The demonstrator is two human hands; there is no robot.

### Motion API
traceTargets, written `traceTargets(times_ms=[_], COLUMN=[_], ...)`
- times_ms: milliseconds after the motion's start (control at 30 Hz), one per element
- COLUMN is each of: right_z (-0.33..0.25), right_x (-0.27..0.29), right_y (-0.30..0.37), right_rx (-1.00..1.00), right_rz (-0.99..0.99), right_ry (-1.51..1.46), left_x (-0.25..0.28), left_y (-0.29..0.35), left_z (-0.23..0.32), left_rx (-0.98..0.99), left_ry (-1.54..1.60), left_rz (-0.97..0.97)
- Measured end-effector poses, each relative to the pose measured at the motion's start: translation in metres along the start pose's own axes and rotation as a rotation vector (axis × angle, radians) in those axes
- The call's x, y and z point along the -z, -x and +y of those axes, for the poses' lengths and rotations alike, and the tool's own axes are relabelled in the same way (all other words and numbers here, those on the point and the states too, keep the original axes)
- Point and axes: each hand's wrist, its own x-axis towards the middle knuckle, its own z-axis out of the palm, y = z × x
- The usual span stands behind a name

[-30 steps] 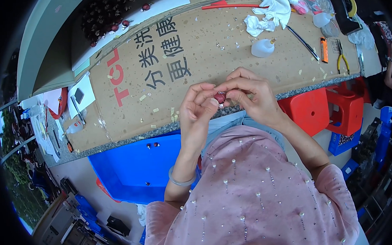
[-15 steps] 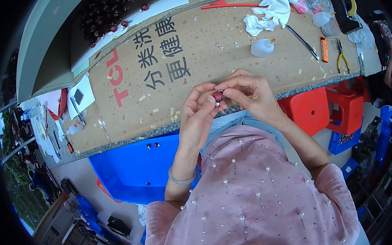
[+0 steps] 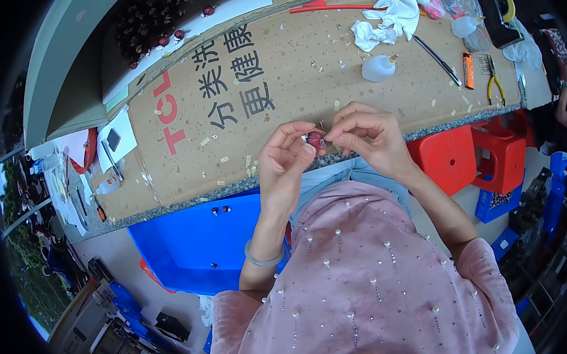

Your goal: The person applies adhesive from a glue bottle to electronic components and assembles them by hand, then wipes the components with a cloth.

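Both hands met just over the near edge of the tabletop (image 3: 422,131), fingertips pressed together on one small dark red piece (image 3: 315,139). The left hand (image 3: 287,159) pinched it from one side with thumb and forefinger, the right hand (image 3: 368,136) from the other, so each grip was closed on the same piece; what exactly the piece was could not be told at this size. A thin bit of metal seemed to stick up from it between the fingertips.

Beyond the grip lay a cardboard sheet (image 3: 278,68) strewn with small scraps. Farther beyond and to the right stood a small white bottle (image 3: 378,69), with crumpled white cloth (image 3: 384,18) past it, and yellow-handled pliers (image 3: 495,82) well off to the right. Below the grip and to the left, under the edge, sat a blue bin (image 3: 184,246) with a few small dark pieces on its floor.

The risk seemed plain: the piece was tiny and held only by fingertips, out past the edge. A slip of either pinch would likely drop it into the lap or the bin, or onto the floor, where it would be hard to find. Uneven pressure might also bend the thin metal part.
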Motion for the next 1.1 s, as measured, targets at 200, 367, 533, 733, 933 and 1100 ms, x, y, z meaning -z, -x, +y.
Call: traceTargets(times_ms=[200, 367, 533, 733, 933, 1100], right_z=[-0.012, -0.013, -0.017, -0.017, -0.015, -0.019], right_x=[0.002, 0.006, 0.007, 0.006, 0.005, 0.004], right_y=[-0.005, -0.012, -0.016, -0.021, -0.023, -0.020], right_rx=[-0.203, -0.420, -0.490, -0.511, -0.470, -0.430], right_rz=[0.043, -0.035, -0.077, -0.125, -0.153, -0.175], right_ry=[-0.081, -0.244, -0.164, -0.111, -0.051, -0.019], left_x=[0.001, -0.001, 0.004, 0.008, 0.010, 0.017], left_y=[0.002, 0.002, 0.003, 0.001, 0.000, 0.000], left_z=[-0.002, -0.002, -0.001, -0.002, -0.005, -0.008], left_rx=[-0.070, -0.072, -0.019, -0.041, -0.064, -0.042], left_ry=[-0.182, -0.232, -0.230, -0.237, -0.194, -0.127], left_rz=[-0.033, -0.038, -0.048, -0.044, -0.051, -0.120])
